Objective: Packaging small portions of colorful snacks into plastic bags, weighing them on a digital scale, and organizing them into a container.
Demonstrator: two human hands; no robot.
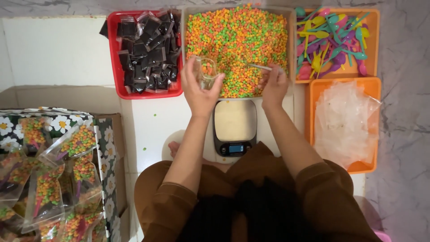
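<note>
Over the bin of colourful pellets

Top centre of the frame, my left hand [200, 92] is curled around a small clear bag [206, 71] with a few pellets inside, held over the grey bin [237, 47]. My right hand [273, 85] pinches a thin metal scoop [262, 67]. Kitchen scale [234, 127] sits just below.
</note>
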